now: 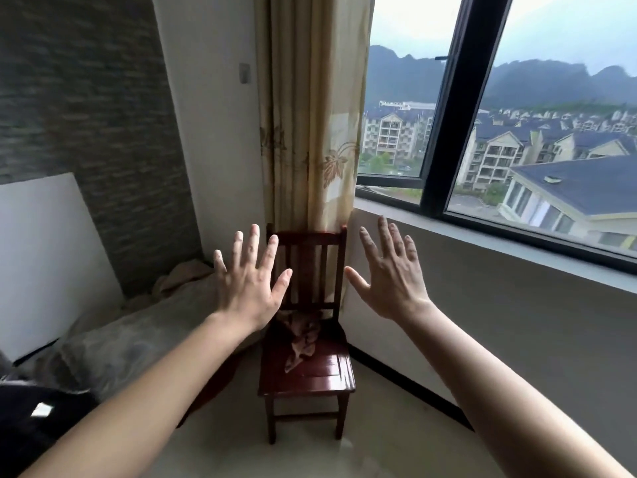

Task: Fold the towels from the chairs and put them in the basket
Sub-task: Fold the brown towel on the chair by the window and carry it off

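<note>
Both arms reach toward a dark wooden chair [306, 374], the left hand [246, 288] and right hand [391, 281] held above its seat, fingers spread wide, holding nothing. A crumpled brown towel [303, 343] lies on the seat. A beige curtain [310, 115] hangs behind the chair's back.

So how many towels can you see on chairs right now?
1. A crumpled brownish towel lies on the seat of the wooden chair below the curtain. Other chairs or towels may lie outside the view.

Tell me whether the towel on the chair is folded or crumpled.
Crumpled: the brown towel lies bunched in uneven wrinkles on the chair seat, with no flat folded edges.
</note>
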`<state>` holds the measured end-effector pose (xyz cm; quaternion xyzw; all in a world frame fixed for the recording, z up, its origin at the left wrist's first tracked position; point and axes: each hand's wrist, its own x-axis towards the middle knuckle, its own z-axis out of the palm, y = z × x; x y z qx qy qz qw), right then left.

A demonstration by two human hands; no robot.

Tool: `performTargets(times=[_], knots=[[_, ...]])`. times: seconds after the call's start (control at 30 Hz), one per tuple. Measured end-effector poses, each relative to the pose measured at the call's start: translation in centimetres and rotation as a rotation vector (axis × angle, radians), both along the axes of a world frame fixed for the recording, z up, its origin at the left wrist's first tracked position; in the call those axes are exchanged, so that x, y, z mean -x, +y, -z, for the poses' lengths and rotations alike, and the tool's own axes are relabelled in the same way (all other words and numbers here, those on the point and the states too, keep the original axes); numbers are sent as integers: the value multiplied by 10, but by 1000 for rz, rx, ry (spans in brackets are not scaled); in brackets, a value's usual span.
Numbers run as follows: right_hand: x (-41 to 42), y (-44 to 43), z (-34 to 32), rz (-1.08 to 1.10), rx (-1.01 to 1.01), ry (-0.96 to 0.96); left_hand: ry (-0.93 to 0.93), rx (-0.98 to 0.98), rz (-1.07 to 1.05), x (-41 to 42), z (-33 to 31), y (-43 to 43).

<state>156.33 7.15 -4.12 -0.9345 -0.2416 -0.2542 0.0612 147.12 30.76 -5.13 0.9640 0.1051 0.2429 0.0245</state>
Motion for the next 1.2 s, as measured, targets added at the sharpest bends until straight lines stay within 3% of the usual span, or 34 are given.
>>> performTargets(times=[0.3, 0.53, 0.8, 1.03, 1.2], knots=[[-195, 49, 37, 79, 44, 124, 146, 24, -5, -222, 29, 70], [-312, 50, 131, 52, 190, 325, 357, 89, 1, -325, 132, 75], [-440, 71, 260, -40, 360, 656, 714, 151, -194, -392, 254, 90], [-449, 114, 389, -141, 278, 837, 910, 363, -294, -402, 372, 90], [-414, 142, 498, -160, 364, 1050, 1046, 437, -313, -394, 490, 101]])
